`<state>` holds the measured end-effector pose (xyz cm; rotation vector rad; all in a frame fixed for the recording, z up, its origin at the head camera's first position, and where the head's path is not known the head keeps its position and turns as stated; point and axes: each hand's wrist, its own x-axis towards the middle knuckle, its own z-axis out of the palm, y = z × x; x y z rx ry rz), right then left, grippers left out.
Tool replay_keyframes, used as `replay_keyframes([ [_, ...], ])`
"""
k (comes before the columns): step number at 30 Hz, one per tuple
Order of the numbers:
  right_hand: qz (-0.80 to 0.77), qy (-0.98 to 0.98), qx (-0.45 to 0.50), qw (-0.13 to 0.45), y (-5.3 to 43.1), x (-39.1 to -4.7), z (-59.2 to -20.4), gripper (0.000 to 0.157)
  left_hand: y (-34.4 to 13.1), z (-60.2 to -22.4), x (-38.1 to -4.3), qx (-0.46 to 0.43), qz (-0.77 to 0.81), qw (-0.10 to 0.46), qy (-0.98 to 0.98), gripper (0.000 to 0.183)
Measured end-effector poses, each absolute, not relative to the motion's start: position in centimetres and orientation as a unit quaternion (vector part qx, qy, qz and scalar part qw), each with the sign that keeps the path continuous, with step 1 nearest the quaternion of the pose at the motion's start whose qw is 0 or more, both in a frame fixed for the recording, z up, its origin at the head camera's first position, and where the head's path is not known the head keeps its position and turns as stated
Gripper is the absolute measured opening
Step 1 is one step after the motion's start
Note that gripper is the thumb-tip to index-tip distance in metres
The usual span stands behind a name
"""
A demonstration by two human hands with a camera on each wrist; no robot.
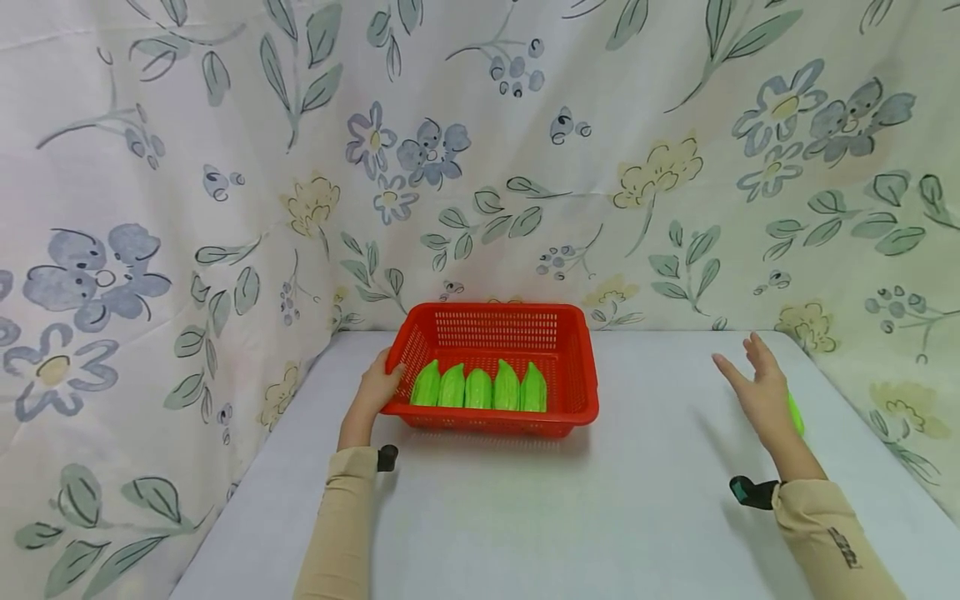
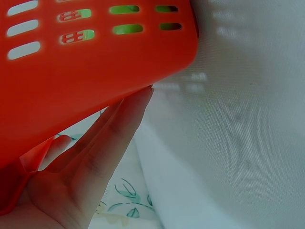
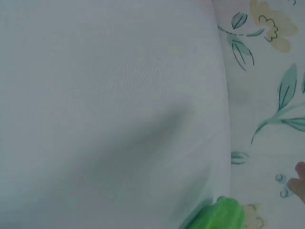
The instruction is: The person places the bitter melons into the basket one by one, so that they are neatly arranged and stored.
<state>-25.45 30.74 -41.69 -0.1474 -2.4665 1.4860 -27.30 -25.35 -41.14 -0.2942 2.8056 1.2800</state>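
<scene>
My left hand [image 1: 380, 384] holds the left rim of a red plastic basket [image 1: 483, 422], thumb over the rim. In the left wrist view, the left fingers [image 2: 114, 129] stretch along the basket's outer wall [image 2: 95, 71]. Several bright green, ridged, gourd-shaped pieces [image 1: 477, 389] stand side by side in a row inside the basket. Over the right part of the table, my right hand [image 1: 763, 392] is raised with fingers spread and nothing in its grasp. Another green gourd-shaped piece [image 1: 796, 415] lies beyond it, partly hidden by the hand; the right wrist view shows its end [image 3: 221, 214].
Both things rest over a white table [image 1: 637, 517]. A floral curtain [image 1: 525, 167] hangs along the table's back and both sides. Small black devices [image 1: 752, 492] are strapped at the wrists, below beige sleeves [image 1: 832, 533].
</scene>
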Motion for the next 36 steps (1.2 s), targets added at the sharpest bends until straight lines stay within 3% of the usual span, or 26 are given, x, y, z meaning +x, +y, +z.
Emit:
replay_keyframes([
  [9,0.496,-0.852,-0.088,0.147,32.7,-25.0,-42.4,0.085,-25.5,-41.2,-27.4,-0.088,0.416,0.021,0.905,0.056],
  [36,0.489,-0.847,-0.185,0.094,35.7,-24.1,-45.1,0.087,-25.4,-41.4,-27.0,-0.087,0.411,0.013,0.908,0.057],
])
